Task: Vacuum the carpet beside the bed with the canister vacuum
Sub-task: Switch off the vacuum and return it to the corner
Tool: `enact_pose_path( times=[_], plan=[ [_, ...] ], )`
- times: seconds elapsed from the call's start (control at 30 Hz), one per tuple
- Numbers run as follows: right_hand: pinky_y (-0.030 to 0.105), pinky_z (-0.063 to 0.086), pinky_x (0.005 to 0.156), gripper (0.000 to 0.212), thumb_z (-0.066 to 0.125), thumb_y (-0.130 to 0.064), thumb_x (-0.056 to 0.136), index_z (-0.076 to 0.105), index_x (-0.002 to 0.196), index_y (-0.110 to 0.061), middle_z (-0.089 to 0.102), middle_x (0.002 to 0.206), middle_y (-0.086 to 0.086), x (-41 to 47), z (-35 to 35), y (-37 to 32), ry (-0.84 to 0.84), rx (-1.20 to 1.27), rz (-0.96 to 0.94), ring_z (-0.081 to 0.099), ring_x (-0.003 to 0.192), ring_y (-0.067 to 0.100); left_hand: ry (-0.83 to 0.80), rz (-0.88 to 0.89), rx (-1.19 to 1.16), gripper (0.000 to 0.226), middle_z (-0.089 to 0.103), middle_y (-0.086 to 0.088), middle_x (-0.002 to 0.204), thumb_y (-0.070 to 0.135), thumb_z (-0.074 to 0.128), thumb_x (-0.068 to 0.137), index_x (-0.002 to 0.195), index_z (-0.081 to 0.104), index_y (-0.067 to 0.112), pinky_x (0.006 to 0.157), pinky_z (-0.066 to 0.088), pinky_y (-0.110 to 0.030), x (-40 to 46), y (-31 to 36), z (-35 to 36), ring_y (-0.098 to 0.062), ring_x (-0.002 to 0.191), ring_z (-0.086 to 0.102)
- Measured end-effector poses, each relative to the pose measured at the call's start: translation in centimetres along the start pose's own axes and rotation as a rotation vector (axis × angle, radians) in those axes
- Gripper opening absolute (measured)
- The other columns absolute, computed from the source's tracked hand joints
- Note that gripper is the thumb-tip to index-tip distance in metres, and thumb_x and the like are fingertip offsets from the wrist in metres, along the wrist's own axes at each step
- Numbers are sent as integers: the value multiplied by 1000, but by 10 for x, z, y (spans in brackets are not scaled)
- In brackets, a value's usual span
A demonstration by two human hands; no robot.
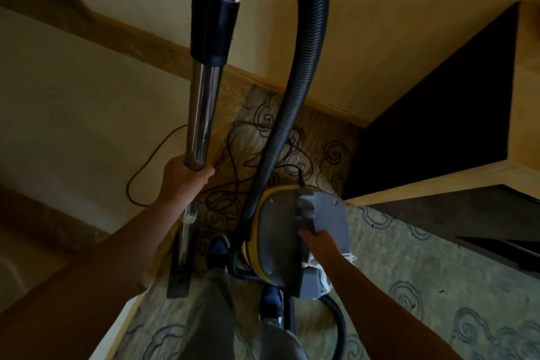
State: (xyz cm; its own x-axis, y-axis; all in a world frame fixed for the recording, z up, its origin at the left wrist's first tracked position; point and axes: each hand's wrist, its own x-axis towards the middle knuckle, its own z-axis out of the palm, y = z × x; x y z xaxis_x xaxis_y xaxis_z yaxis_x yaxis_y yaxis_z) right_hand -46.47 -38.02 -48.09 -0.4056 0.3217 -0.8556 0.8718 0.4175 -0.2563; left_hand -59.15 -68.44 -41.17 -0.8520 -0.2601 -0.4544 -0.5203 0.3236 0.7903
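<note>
**Canister vacuum: being positioned, suction pass not begun**

Canister vacuum (280, 231), yellow and grey, hangs at my feet over the patterned carpet (409, 272). My right hand (320, 244) grasps its handle; my left hand (187, 178) wraps the chrome wand (201, 114). Floor head (178, 280) rests at the carpet edge. Black hose (304, 67) loops overhead. Next, I judge: set the canister down clear of the tangled cord (233, 161).

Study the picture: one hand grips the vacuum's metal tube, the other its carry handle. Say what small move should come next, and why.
Probably set the canister down on the carpet. The right hand holds its handle, while the left hand grips the tube upright. The floor head already rests low.
</note>
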Motion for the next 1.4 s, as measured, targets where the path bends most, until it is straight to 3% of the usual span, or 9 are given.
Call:
enact_pose_path(
  times=[0.23,0.37,0.57,0.73,0.8,0.97,1.13,1.27,1.4],
  plan=[
    [44,54,91,40,69,-38,88,65,114,-8,69,103,15,34,29,-23,70,129,96,66,96,33,-10,25,99,17,66,2,53,33,73,64,62,65,19,43,49,-20,63,1,4,-10,47,63],
    [35,53,75,29,71,-32,87,68,108,-13,70,89,11,38,24,-29,129,52,102,66,82,28,-25,-52,142,24,71,-10,69,38,70,61,70,69,16,58,57,-37,91,3,14,-28,63,69],
    [59,56,83,17,79,-6,82,70,87,8,70,88,33,46,9,-16,41,341,205,69,83,48,-86,-79,153,23,65,-8,65,34,71,66,69,67,12,55,49,-32,117,8,30,-23,59,63],
    [33,53,48,16,69,0,85,64,72,9,59,63,23,44,9,-20,-94,409,289,57,46,28,-86,-116,174,26,70,-10,65,33,73,65,74,72,9,55,54,-33,141,13,30,-24,58,67],
    [31,51,44,18,69,1,86,62,71,6,57,53,17,43,13,-22,-78,407,309,55,42,25,-61,-120,190,26,72,-12,68,33,74,64,78,73,10,55,57,-35,150,15,29,-25,61,70],
    [37,50,60,24,70,-5,87,61,65,-2,58,48,11,51,19,-53,-79,328,250,57,45,23,-71,-125,199,17,70,-5,65,34,73,65,67,67,18,55,54,-30,166,23,26,-23,60,69],
    [41,60,64,21,76,-22,74,71,63,-5,69,56,14,42,-11,-118,-25,243,169,66,49,26,-131,-100,200,34,68,-21,66,36,70,69,72,68,2,55,56,-40,174,57,26,-38,63,70],
    [43,60,63,25,78,-28,73,72,66,-4,69,55,13,39,-45,-167,47,201,107,66,48,27,-130,-42,188,38,70,-19,66,41,69,68,71,70,3,50,52,-31,186,102,25,-29,54,68],
    [48,60,69,25,77,-25,76,70,66,-4,68,54,13,43,-76,-227,90,211,26,66,52,28,-89,-11,139,31,72,-6,67,41,72,68,82,75,13,58,61,-33,203,143,15,-24,63,72]
  ],
)
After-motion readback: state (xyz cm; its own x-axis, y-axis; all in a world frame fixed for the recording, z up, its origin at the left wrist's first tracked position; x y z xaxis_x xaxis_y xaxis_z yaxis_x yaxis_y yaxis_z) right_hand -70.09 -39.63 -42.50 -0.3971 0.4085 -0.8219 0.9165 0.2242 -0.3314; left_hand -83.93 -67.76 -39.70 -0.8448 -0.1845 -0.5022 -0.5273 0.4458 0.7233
